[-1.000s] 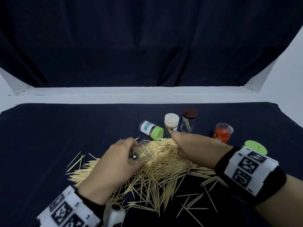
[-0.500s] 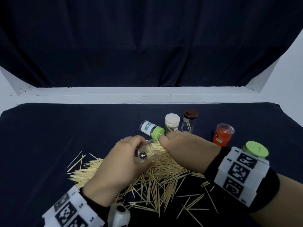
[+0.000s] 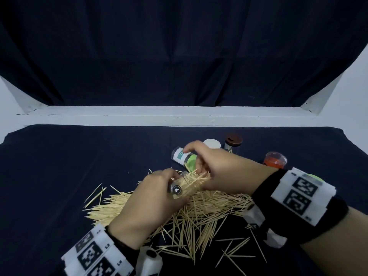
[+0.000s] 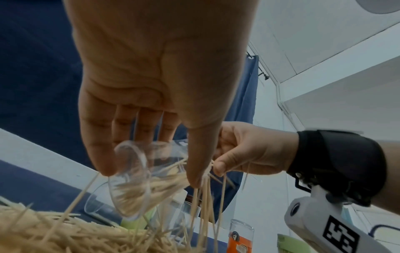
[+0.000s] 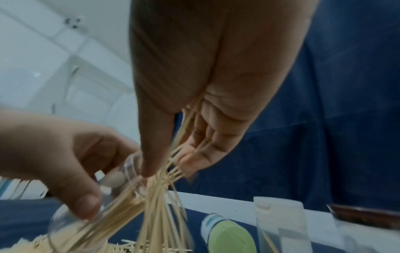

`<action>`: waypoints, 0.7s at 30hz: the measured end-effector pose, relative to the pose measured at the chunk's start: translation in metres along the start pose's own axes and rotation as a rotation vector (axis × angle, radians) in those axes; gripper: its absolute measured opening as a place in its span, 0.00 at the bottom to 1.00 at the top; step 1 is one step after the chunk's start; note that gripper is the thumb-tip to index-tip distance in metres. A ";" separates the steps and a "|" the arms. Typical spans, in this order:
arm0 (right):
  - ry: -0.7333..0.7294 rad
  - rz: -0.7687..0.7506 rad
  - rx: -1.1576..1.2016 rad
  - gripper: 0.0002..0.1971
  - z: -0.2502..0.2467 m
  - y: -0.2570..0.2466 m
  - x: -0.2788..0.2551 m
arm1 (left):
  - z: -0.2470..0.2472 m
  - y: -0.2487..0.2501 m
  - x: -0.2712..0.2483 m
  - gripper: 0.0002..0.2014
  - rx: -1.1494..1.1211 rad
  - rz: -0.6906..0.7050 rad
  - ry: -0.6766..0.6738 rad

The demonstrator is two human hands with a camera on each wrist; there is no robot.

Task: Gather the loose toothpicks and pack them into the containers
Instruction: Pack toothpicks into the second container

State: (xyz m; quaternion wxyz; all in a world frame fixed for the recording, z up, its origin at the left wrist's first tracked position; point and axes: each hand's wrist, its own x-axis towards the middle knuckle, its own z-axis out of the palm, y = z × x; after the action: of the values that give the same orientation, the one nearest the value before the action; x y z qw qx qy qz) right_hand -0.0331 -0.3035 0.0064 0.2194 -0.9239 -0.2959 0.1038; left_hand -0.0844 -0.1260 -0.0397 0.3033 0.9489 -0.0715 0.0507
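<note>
1. Left hand [image 3: 147, 204]: fingers and thumb curled round a clear container [image 3: 178, 186], held tilted on its side above the desk [image 3: 59, 166], its open mouth toward the right hand.
2. Right hand [image 3: 217, 172]: thumb and fingers pinch a bundle of toothpicks [image 3: 197, 179], whose ends enter the mouth of the clear container; in the left wrist view some sticks [image 4: 205, 205] hang down from the pinch.
3. Loose toothpicks [image 3: 201, 212]: a wide heap on the dark cloth of the desk, under and in front of both hands, with strays scattered to the left and toward the near edge.
4. Green-capped container [image 3: 182, 156]: lying on its side just behind the right hand.
5. White-lidded container [image 3: 212, 144] and brown-lidded container [image 3: 233, 140]: upright, side by side, behind the right hand.
6. Orange container [image 3: 274, 160]: upright, to the right, beside the right wrist.
</note>
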 end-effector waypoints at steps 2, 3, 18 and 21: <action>0.060 0.029 0.149 0.23 -0.002 0.005 -0.001 | 0.000 -0.001 -0.001 0.19 -0.036 -0.011 -0.002; 0.084 0.037 0.200 0.17 -0.002 0.006 -0.003 | 0.000 -0.001 -0.001 0.19 -0.047 -0.015 -0.004; 0.353 0.085 0.477 0.04 0.011 0.010 -0.010 | 0.002 0.002 -0.001 0.20 -0.147 0.024 0.116; 0.302 0.076 0.506 0.09 0.017 0.006 -0.012 | 0.001 0.001 -0.001 0.21 -0.128 0.037 0.139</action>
State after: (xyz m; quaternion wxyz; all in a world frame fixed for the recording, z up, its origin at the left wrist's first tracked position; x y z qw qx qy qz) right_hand -0.0453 -0.3096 -0.0107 0.4802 -0.8553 -0.1898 0.0435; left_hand -0.0858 -0.1277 -0.0402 0.3667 0.9202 -0.0710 0.1174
